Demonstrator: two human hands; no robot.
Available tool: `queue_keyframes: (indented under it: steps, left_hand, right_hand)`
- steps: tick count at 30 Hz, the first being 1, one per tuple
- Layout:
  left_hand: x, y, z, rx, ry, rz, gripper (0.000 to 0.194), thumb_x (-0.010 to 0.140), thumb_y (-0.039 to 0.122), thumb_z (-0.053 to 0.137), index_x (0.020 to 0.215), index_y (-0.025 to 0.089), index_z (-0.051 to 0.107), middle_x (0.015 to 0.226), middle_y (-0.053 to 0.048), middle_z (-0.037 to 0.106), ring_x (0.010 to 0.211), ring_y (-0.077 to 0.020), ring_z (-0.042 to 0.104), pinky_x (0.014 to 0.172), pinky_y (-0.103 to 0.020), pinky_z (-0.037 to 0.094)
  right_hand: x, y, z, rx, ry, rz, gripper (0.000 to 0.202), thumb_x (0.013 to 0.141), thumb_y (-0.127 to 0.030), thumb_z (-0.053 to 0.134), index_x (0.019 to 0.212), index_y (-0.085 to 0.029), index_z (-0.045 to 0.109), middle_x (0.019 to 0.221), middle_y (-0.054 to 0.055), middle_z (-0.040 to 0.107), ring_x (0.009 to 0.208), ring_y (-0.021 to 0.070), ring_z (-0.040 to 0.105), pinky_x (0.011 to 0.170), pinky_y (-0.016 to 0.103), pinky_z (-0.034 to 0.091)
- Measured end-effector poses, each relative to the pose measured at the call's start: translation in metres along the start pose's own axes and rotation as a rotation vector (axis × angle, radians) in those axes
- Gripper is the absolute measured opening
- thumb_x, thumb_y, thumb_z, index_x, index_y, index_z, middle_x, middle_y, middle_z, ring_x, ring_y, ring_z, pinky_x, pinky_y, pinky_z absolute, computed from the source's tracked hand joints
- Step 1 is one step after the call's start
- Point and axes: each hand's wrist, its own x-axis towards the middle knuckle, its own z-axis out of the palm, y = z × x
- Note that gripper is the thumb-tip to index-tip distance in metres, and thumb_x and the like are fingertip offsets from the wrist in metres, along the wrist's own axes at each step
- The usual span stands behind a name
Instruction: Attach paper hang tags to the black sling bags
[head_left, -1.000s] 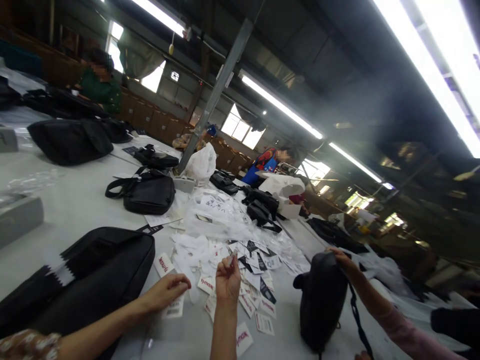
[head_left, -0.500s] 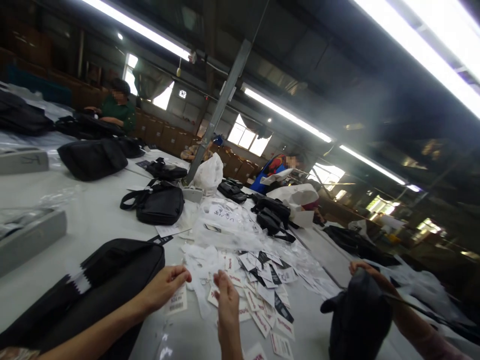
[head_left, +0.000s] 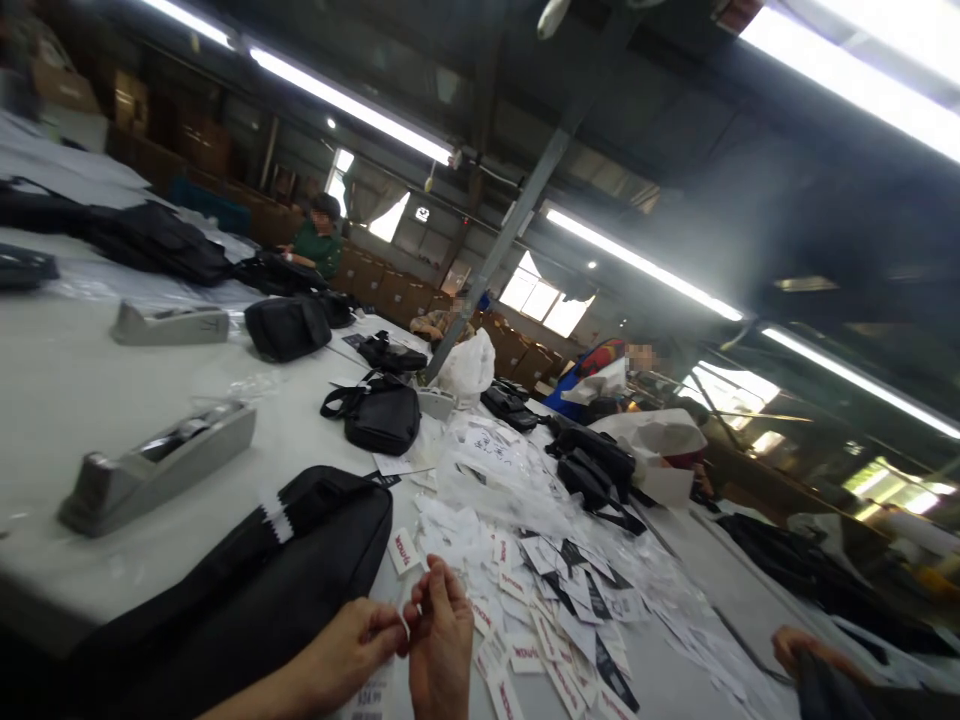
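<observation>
My left hand (head_left: 364,640) is closed in a pinch, and a white price tag (head_left: 371,695) with a barcode hangs just below it, partly hidden by the fingers. Close beside it, my right hand (head_left: 441,630) has its fingers curled in, and its fingertips meet those of my left hand. What the right fingers hold, if anything, is too small to make out. Left of my hands lies a black bag (head_left: 315,550) with a strip of white tape (head_left: 277,515) across its strap. Many loose tags (head_left: 525,655), white with red print or black, are spread beyond my right hand.
Two grey tape dispensers (head_left: 169,470) stand on the white table (head_left: 45,420) at left. Farther back are a small black bag (head_left: 382,415) and clear plastic wrapping (head_left: 480,460). At lower right, a co-worker's hand (head_left: 814,645) rests on dark fabric. Other people work behind.
My hands have come together, lower in view; the price tag moved down along with my left hand. The view has turned left, and the co-worker's black bag has dropped toward the lower right edge.
</observation>
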Motion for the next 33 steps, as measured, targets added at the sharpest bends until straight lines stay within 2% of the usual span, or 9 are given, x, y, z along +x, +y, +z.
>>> queue_keyframes:
  steps: [2,4,7,10,14,19,24,29,33]
  left_hand:
    - [-0.017,0.003,-0.007,0.013,-0.022,0.0,0.029,0.081,0.042,0.05,0.07,0.02,0.066,0.057,0.0,0.055,0.053,-0.0142,0.039,0.051,-0.029,0.027]
    - [-0.033,0.007,-0.025,0.043,0.026,0.037,0.03,0.083,0.044,0.048,0.081,0.023,0.068,0.067,-0.001,0.062,0.059,-0.0162,0.048,0.054,-0.028,0.033]
    - [-0.048,0.008,-0.076,0.129,0.327,0.076,0.033,0.082,0.047,0.049,0.096,0.023,0.068,0.085,-0.003,0.069,0.077,-0.0203,0.059,0.066,-0.027,0.043]
    - [-0.043,-0.002,-0.139,0.208,0.647,0.041,0.035,0.079,0.044,0.049,0.098,0.02,0.066,0.094,-0.004,0.07,0.092,-0.0233,0.061,0.082,-0.03,0.044]
    - [-0.014,-0.021,-0.193,0.221,0.646,-0.021,0.035,0.073,0.037,0.047,0.095,0.017,0.067,0.094,-0.006,0.07,0.092,-0.024,0.062,0.084,-0.032,0.044]
    - [0.022,-0.032,-0.204,0.162,0.484,0.008,0.038,0.068,0.031,0.046,0.094,0.013,0.067,0.083,-0.005,0.071,0.083,-0.0211,0.064,0.076,-0.028,0.046]
    - [0.037,-0.036,-0.209,0.145,0.373,0.035,0.042,0.065,0.031,0.05,0.1,0.013,0.065,0.079,-0.003,0.068,0.072,-0.0185,0.061,0.066,-0.026,0.044]
    - [0.036,-0.034,-0.216,0.146,0.301,0.032,0.044,0.069,0.033,0.049,0.105,0.014,0.064,0.057,0.002,0.058,0.051,-0.0141,0.05,0.049,-0.023,0.034]
    - [0.036,-0.035,-0.219,0.17,0.289,0.055,0.032,0.067,0.03,0.051,0.089,0.015,0.068,0.066,0.0,0.063,0.061,-0.015,0.054,0.057,-0.023,0.038]
  right_hand:
    - [-0.004,0.002,0.003,-0.134,-0.017,-0.027,0.04,0.057,-0.047,0.079,0.077,-0.016,0.065,0.057,-0.006,0.05,0.038,0.0017,0.03,0.036,0.016,0.022]
    - [-0.007,0.002,0.005,-0.348,-0.05,-0.101,0.037,0.06,-0.049,0.076,0.072,-0.015,0.067,0.056,-0.004,0.051,0.039,0.0036,0.032,0.036,0.018,0.025]
    - [-0.008,0.003,0.01,-0.698,-0.122,-0.253,0.032,0.067,-0.047,0.07,0.069,-0.015,0.07,0.055,0.0,0.058,0.052,0.0129,0.051,0.051,0.023,0.042]
    - [-0.009,0.005,0.023,-0.901,-0.183,-0.355,0.029,0.074,-0.044,0.062,0.076,-0.017,0.073,0.069,0.004,0.068,0.069,0.0204,0.061,0.065,0.027,0.047]
    - [-0.004,0.014,0.052,-1.138,-0.22,-0.493,0.023,0.079,-0.036,0.055,0.076,-0.021,0.072,0.073,0.004,0.07,0.068,0.0197,0.063,0.063,0.026,0.044]
    - [0.012,0.025,0.089,-1.485,-0.194,-0.688,0.021,0.081,-0.026,0.051,0.071,-0.023,0.069,0.069,0.005,0.066,0.063,0.0192,0.06,0.057,0.027,0.034]
    - [0.03,0.034,0.116,-1.82,-0.19,-0.756,0.025,0.083,-0.018,0.045,0.067,-0.022,0.064,0.07,0.007,0.067,0.062,0.02,0.061,0.053,0.029,0.025]
    - [0.044,0.048,0.135,-1.897,-0.226,-0.741,0.024,0.083,-0.016,0.045,0.071,-0.02,0.065,0.072,0.009,0.068,0.066,0.0228,0.064,0.053,0.03,0.027]
    - [0.05,0.062,0.141,-1.816,-0.245,-0.689,0.025,0.086,-0.018,0.043,0.079,-0.02,0.068,0.078,0.009,0.07,0.071,0.0234,0.065,0.057,0.03,0.033]
